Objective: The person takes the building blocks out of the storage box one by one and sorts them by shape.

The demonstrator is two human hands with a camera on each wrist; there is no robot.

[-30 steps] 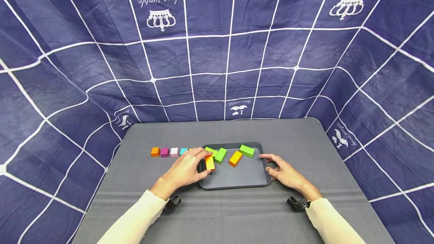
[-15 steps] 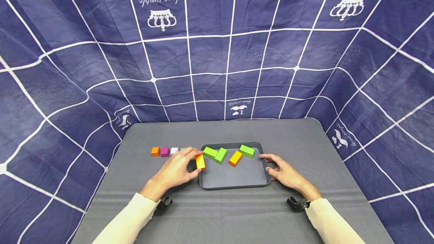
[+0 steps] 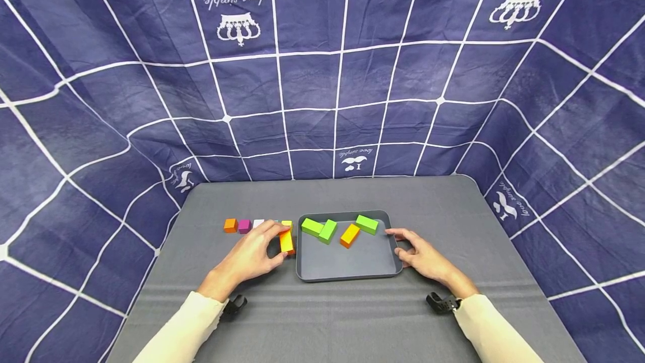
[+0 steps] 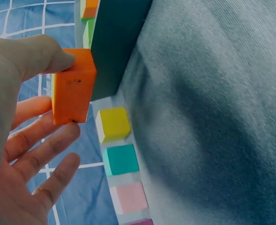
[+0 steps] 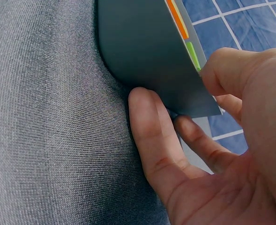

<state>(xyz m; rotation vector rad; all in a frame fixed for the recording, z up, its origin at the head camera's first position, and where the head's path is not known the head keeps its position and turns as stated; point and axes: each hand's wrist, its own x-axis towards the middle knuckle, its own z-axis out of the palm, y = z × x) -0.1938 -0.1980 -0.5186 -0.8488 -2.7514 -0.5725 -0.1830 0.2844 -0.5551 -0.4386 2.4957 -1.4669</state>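
Observation:
My left hand [image 3: 252, 248] pinches an orange block [image 3: 286, 242] between thumb and fingertips, just left of the grey tray [image 3: 347, 279]. In the left wrist view the thumb lies on one end of the block [image 4: 74, 91], and the lower fingers spread loosely. My right hand [image 3: 425, 259] holds the tray's right side; the right wrist view shows fingertips [image 5: 145, 108] against its outer wall [image 5: 142, 51] and another digit at the rim. Inside the tray lie another orange block [image 3: 350, 236] and three green blocks [image 3: 367, 224], two of them touching at the left.
A row of small cubes stands left of the tray: orange [image 3: 230, 226], purple [image 3: 244, 226], white-pink [image 3: 258, 223], teal [image 4: 121, 159] and yellow [image 3: 287, 223]. My left hand covers most of the teal one in the head view. A blue checked curtain [image 3: 312, 83] rises behind the table.
My left hand has carried the orange block leftward, out over the tray's left edge to beside it. The yellow cube shows again behind the hand. My right hand and the tray have stayed put.

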